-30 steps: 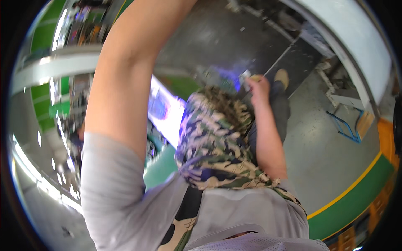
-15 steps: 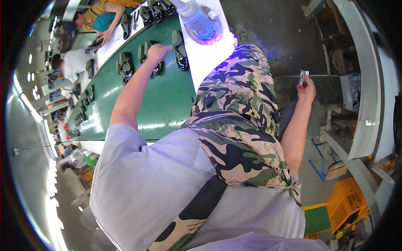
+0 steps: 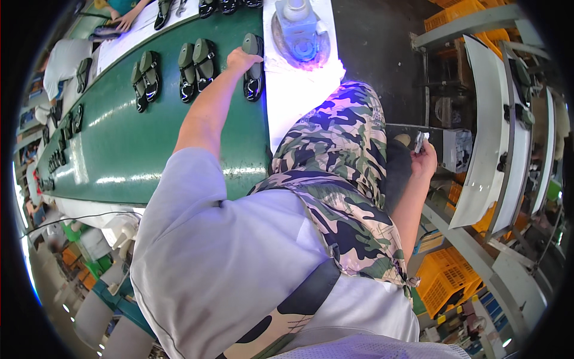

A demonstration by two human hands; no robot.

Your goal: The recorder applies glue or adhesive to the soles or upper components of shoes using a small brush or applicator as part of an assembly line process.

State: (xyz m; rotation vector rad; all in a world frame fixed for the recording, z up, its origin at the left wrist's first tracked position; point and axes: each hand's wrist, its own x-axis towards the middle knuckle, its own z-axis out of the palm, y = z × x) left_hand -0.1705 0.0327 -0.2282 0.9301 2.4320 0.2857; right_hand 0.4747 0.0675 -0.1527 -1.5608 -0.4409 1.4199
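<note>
Left hand (image 3: 242, 58) is laid, fingers closed, on a black shoe (image 3: 253, 66) at the near end of the green conveyor belt (image 3: 137, 149); right hand (image 3: 426, 157) is pinched on a small pale object (image 3: 419, 142) beside the hip. Shoe is judged grasped but not yet lifted; further shoe pairs (image 3: 173, 69) are left along the belt.

Left hand (image 3: 242, 60) now on shoe (image 3: 253, 66)

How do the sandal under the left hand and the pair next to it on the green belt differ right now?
The sandal under the left hand, a dark single sandal, lies at the belt's right edge beside the white table; the neighbouring pair lies further left, two side by side. The hand touches the single sandal; the pair lies untouched. Both look dark, glossy and lie lengthwise along the belt.
</note>
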